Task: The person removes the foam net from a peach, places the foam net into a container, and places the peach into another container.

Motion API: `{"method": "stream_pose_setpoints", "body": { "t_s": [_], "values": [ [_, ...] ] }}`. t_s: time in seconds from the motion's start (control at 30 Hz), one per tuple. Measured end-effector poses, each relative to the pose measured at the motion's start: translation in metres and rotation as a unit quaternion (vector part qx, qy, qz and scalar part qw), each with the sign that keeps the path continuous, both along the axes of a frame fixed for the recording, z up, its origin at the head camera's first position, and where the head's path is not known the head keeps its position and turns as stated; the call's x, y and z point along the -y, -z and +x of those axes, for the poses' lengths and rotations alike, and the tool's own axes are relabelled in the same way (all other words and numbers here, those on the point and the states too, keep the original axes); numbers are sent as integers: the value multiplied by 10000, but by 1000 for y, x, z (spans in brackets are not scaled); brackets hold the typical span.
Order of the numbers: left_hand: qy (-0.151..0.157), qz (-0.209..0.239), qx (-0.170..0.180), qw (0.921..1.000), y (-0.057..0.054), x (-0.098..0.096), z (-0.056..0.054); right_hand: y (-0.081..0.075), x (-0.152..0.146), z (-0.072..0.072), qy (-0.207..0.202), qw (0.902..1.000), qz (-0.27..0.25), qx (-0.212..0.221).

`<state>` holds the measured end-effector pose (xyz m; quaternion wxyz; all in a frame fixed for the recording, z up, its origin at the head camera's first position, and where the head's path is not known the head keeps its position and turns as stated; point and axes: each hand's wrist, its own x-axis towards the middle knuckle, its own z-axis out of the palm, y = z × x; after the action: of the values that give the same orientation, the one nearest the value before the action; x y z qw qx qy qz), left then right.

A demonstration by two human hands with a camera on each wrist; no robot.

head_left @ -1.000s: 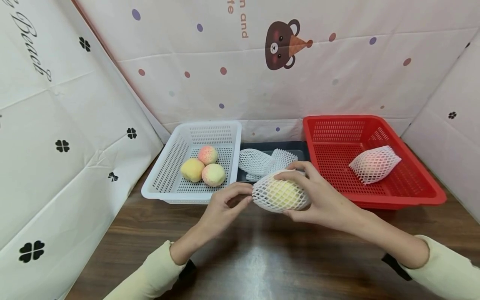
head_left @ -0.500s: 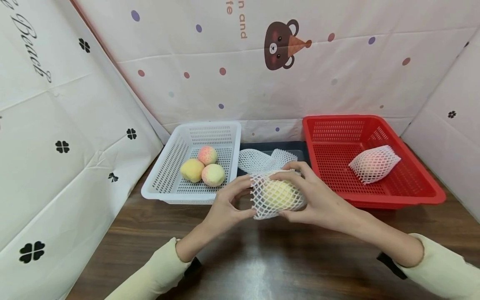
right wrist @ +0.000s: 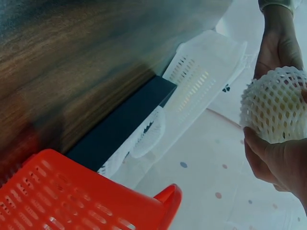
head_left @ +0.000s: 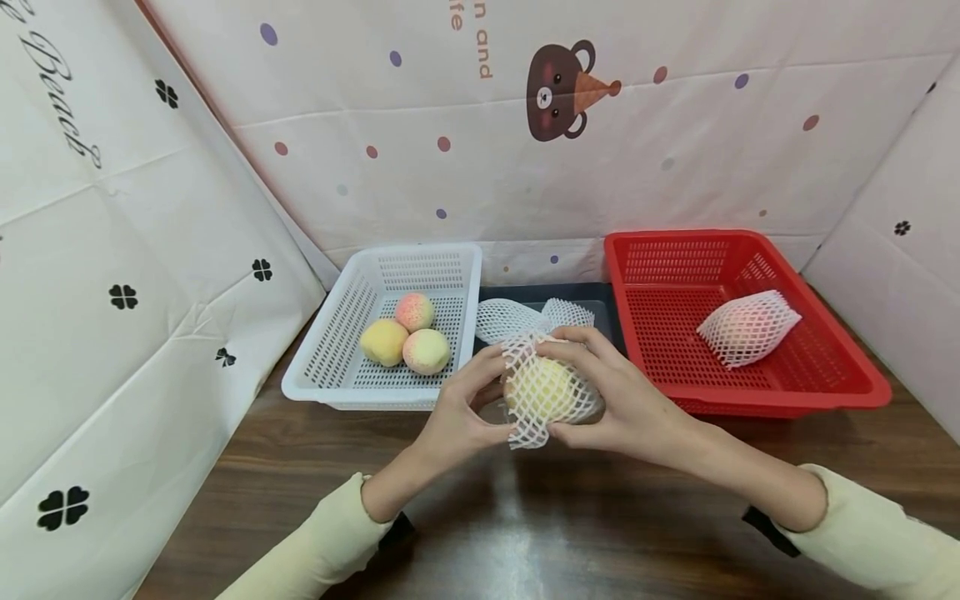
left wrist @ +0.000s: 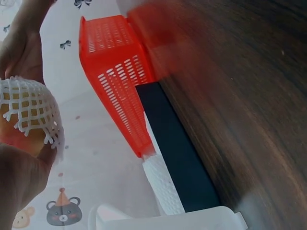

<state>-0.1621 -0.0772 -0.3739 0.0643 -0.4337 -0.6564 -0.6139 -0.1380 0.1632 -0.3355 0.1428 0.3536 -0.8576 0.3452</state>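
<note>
Above the table, both hands hold a yellow peach (head_left: 546, 392) inside a white foam net sleeve (head_left: 531, 432). My right hand (head_left: 630, 404) grips the sleeve and peach from the right, thumb below and fingers above. My left hand (head_left: 459, 417) pinches the sleeve's left edge between thumb and fingers. In the left wrist view, the peach's reddish-yellow end (left wrist: 19, 136) shows past the sleeve's open rim. The right wrist view has the sleeve (right wrist: 273, 105) covering the peach between both hands.
A white basket (head_left: 307, 385) at left holds several bare peaches (head_left: 427, 352). Behind the hands, a dark tray (head_left: 606, 293) contains empty foam nets (head_left: 506, 320). The red basket (head_left: 832, 400) at right holds one netted peach (head_left: 750, 328). Brown wooden table (head_left: 510, 533) lies in front.
My left hand has moved from the sleeve's narrow left end to a wider hold on its edge. The sleeve's left end has spread, and my right hand has shifted left with the peach.
</note>
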Motion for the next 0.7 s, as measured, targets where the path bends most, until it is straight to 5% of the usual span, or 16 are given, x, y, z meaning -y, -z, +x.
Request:
{"method": "stream_pose_setpoints", "body": {
  "t_s": [0.3,0.7],
  "values": [
    [-249,9,392,9989,-1,2,2,3,-2,-1,-136,9999,-73,21],
    [1,180,102,9998,-2,8,-1,2,-11,1,-140,9995,-295,-6]
  ]
}}
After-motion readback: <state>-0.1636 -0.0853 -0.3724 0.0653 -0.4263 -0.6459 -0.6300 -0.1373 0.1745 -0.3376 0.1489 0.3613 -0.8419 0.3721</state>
